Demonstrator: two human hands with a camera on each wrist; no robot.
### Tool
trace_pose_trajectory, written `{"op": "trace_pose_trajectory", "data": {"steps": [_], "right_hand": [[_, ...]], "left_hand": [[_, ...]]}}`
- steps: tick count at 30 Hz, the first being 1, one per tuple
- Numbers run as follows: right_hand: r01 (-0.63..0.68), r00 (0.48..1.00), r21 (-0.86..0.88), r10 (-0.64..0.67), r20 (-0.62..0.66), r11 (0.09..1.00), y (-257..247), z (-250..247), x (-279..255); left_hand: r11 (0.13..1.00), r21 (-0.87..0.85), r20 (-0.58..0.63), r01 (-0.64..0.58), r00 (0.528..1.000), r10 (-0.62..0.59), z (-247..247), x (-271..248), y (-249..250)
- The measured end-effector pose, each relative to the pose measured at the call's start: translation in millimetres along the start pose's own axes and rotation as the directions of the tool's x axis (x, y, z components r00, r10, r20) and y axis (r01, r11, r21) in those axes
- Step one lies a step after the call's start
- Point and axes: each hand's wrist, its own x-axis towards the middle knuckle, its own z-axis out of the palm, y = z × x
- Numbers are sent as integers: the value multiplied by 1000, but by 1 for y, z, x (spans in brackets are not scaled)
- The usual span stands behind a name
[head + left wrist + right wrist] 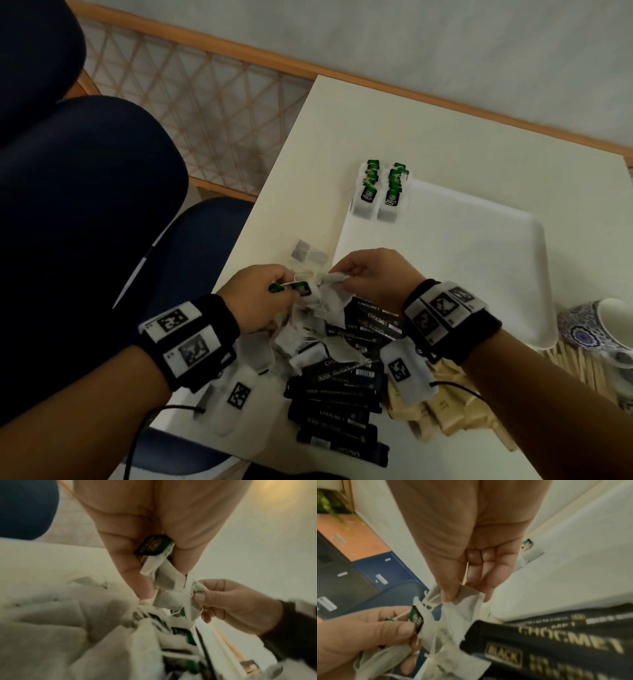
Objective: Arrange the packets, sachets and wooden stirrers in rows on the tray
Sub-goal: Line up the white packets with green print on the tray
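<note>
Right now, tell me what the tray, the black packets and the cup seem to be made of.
Tray: probably foam or thin plastic, matte white with soft rounded edges.
Black packets: likely foil or plastic film, a slight sheen, gold print.
Cup: looks like glazed ceramic, a blue pattern on glossy white.

tray (479, 246) white, flat on table, 2 rows green-tag tea bags (378, 190) at its far-left corner | you've a tangled tea bag bunch (318, 301) lifted over pile | black CHOCMET sachets (337, 404) heaped nr you | beige packets (442, 414) + wooden stirrers (579, 366) to right
</note>
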Motion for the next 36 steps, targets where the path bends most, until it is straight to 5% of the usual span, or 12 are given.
{"op": "trace_pose_trajectory", "data": {"steps": [4, 8, 17, 24, 31, 34, 36], "right_hand": [[-30, 999, 176, 32, -5, 984, -1, -18, -7], [-19, 999, 281, 11, 30, 960, -8, -31, -11], [-20, 983, 491, -72, 168, 871, -18, -42, -11], [-50, 997, 253, 61, -36, 966, -6, -47, 5], [23, 981, 209, 18, -193, 978, -1, -48, 19], [141, 943, 16, -130, -307, 990, 3, -47, 19], [228, 935, -140, -256, -244, 964, 4, -43, 17]], "left_hand": [[972, -226, -35, 59, 997, -68, -1, 15, 11], [804, -567, 36, 180, 980, -194, 3, 28, 28], [705, -686, 120, 180, 984, -133, 13, 41, 52], [577, -755, 312, 311, 945, -100, 4, 45, 58], [648, -716, 255, 259, 961, -103, 11, 63, 58], [567, -758, 293, 323, 945, -147, 11, 73, 59], [542, -768, 310, 341, 938, -151, 10, 76, 61]]}}
